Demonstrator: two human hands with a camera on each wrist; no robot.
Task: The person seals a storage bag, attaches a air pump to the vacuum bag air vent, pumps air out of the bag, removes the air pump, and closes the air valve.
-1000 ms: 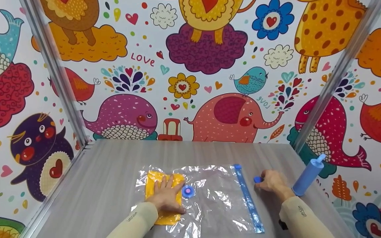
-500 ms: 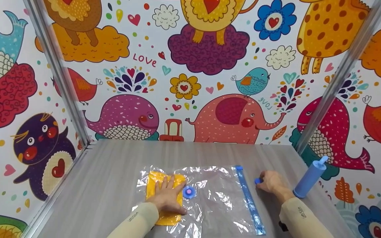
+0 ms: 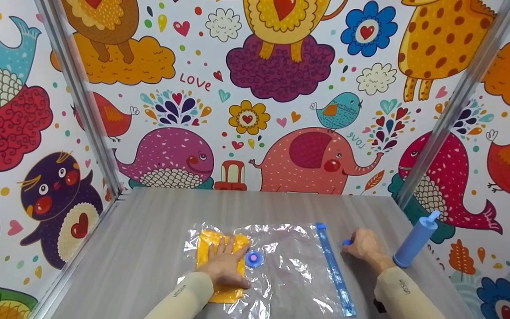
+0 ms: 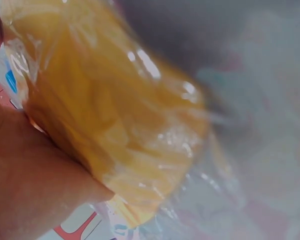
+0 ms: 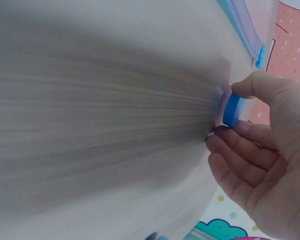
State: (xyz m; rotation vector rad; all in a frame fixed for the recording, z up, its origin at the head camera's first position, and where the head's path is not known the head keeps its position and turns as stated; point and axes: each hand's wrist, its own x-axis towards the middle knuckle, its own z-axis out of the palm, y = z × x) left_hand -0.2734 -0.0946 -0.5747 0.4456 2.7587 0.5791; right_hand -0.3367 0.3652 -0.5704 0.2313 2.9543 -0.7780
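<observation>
A clear plastic zip bag (image 3: 290,279) lies flat on the table, with a folded yellow cloth (image 3: 205,248) inside its left part. My left hand (image 3: 225,266) rests on the cloth through the plastic, fingers spread; in the left wrist view the thumb lies along the wrapped yellow cloth (image 4: 115,110). Just right of that hand is the bag's round blue valve (image 3: 254,258) with a pink centre. Beyond the bag's blue zip edge, my right hand (image 3: 365,244) pinches a small round blue cap (image 5: 233,110) between thumb and fingers, close over the table.
A blue hand pump (image 3: 415,241) stands upright to the right of my right hand. The grey wood-grain table (image 3: 148,221) is enclosed by printed cartoon walls with metal corner posts (image 3: 436,106). A small dark object (image 3: 380,305) shows beside the right sleeve.
The view shifts slightly. Both hands keep their places, the left on the yellow cloth and the right on the blue cap, which turns a little out of sight behind the fingers.
</observation>
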